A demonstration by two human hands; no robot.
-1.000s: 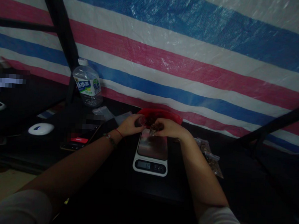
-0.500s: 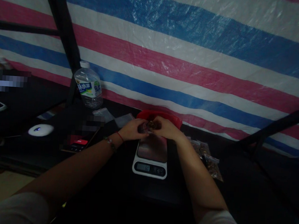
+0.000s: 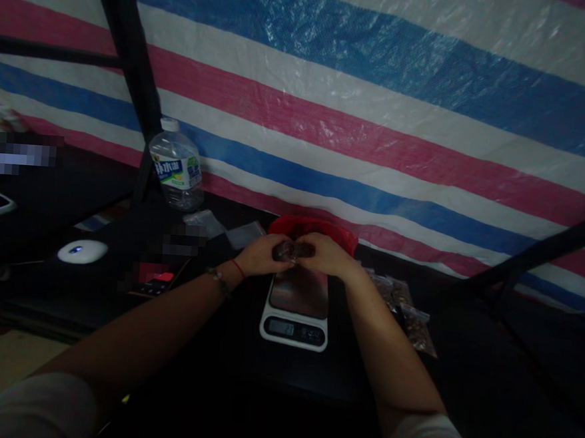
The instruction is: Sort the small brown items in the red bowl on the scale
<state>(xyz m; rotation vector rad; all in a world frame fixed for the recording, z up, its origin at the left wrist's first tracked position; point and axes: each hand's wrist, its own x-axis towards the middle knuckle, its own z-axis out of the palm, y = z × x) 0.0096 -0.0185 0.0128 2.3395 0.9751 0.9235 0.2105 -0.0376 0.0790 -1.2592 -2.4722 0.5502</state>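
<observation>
A small clear plastic bag [image 3: 290, 251] with dark contents is pinched between my two hands, over the far end of a digital kitchen scale [image 3: 300, 296]. My left hand [image 3: 261, 254] is closed on its left side. On its right side, my right hand [image 3: 326, 253] has the fingers curled around it. Whether the bag rests on the scale is hidden by the hands. The scale has a metal plate, a white body and a lit display. Directly behind the hands lies an open red plastic bag [image 3: 332, 230]; its contents are mostly hidden.
Filled zip bags [image 3: 418, 329] lie right of my right forearm. To the left are flat clear bags [image 3: 245, 234], a large plastic bottle [image 3: 176, 167], a phone [image 3: 153, 279] and a white round device [image 3: 82, 251]. Dark frame bars [image 3: 132, 81] stand before a striped tarp [image 3: 329, 121].
My hands have drawn slightly over the small bag, and the brownish contents seen between them earlier show less. The digits on the scale's display differ.
</observation>
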